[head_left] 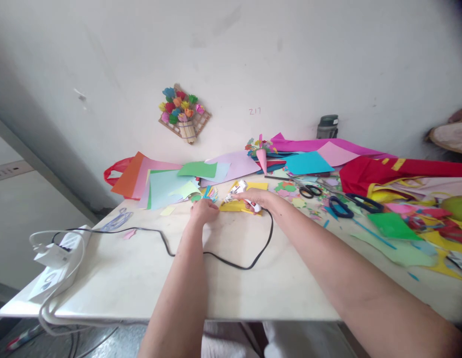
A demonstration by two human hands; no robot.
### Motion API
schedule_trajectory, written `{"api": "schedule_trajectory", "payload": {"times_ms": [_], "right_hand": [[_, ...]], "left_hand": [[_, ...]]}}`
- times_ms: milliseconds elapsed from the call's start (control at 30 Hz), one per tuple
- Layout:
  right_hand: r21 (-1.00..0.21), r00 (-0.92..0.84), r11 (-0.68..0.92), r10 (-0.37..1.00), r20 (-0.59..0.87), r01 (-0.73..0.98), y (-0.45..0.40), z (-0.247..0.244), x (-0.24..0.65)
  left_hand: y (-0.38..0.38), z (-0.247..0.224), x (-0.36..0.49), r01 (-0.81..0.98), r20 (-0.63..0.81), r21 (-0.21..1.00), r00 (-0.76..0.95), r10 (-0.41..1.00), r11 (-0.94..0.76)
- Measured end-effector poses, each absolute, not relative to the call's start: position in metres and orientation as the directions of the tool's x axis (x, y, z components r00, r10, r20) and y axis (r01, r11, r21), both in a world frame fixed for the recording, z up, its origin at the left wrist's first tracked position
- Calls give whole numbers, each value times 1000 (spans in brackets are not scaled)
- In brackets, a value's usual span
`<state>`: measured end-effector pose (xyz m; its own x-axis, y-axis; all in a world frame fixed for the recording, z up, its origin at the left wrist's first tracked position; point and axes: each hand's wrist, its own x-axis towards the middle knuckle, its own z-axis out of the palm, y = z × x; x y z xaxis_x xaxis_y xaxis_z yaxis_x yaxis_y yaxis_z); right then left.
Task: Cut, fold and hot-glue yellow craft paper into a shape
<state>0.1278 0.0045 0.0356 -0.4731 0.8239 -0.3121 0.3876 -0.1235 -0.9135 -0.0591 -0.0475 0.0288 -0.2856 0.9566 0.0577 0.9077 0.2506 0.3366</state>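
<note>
My right hand [256, 198] is wrapped round a white glue gun [239, 189], whose nozzle points left over yellow paper [231, 206]. A black cord [270, 233] runs from the back of the gun. My left hand [205, 210] is at the left of the yellow paper, its fingers closed beside a small bunch of thin coloured strips [210, 193]. Whether those fingers grip a strip is too small to make out.
Coloured sheets [164, 186] lie along the back left. Scissors [310, 191], paper scraps [298, 202] and red cloth [359, 174] cover the right. A power strip [63, 268] sits at the left edge. A bottle [327, 127] stands by the wall.
</note>
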Motion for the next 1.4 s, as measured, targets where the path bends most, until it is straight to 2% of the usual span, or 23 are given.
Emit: {"api": "schedule_trajectory", "payload": {"times_ms": [100, 400, 800, 1400], "right_hand": [[-912, -484, -117, 817, -313, 392, 5, 35, 128], [-905, -506, -88, 805, -311, 416, 7, 33, 128], [-903, -536, -81, 781, -321, 422, 5, 35, 129], [-920, -541, -90, 785, -301, 381, 10, 32, 137]], "left_hand": [[-49, 31, -59, 886, 36, 384, -295, 955, 259], [-50, 32, -58, 885, 44, 388, -294, 955, 255], [-49, 31, -64, 908, 81, 330, -299, 951, 258], [-45, 28, -66, 914, 122, 313, -309, 943, 259]]}}
